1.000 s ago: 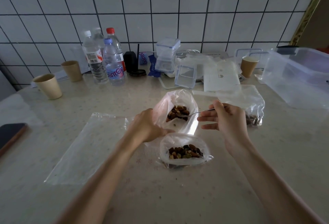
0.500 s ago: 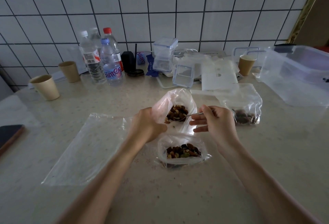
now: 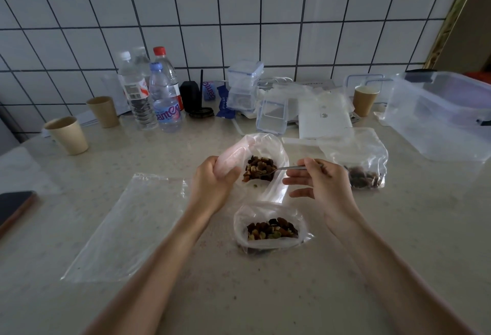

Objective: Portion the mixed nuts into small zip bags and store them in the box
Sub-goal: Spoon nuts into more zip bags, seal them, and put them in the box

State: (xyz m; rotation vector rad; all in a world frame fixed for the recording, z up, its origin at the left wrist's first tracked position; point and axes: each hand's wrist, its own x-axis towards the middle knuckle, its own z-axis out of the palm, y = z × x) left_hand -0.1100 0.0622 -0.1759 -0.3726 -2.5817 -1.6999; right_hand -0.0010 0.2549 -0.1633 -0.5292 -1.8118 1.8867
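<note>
- Because the small zip bag (image 3: pixel 271 231) nearest the body stands unheld on the counter (image 3: pixel 265 294) with its mouth open and mixed nuts (image 3: pixel 271 230) inside, a brush from either forearm could likely tip it and scatter the portion.
- Flat empty bag (image 3: pixel 127 225) lies to its left, apart from both hands; no hazard noted there.
- Left hand (image 3: pixel 212 188) has fingers curled round the rim of the larger nut bag (image 3: pixel 259 167), holding the mouth open. If that hold slackens, the thin film may fold over the nuts and block the scoop.
- Right hand (image 3: pixel 318 188) pinches the handle of a metal spoon (image 3: pixel 288 168) between thumb and forefinger; remaining fingers are spread and loose. Spoon bowl sits among the nuts in the larger bag. Pinch looks light, so a loaded spoon could roll and spill on the way across to the small bag.
- A few nut pieces (image 3: pixel 255 185) lie low by the larger bag's mouth; whether inside the film or on the counter, cannot tell.
- Another bag with nuts (image 3: pixel 364 172) rests just right of the right hand; its seal state cannot be told.
- Clear storage box (image 3: pixel 438 119) sits far right, well apart from the bags. Judgement: carrying unsealed bags that far risks spillage; zips should be shut first.
</note>
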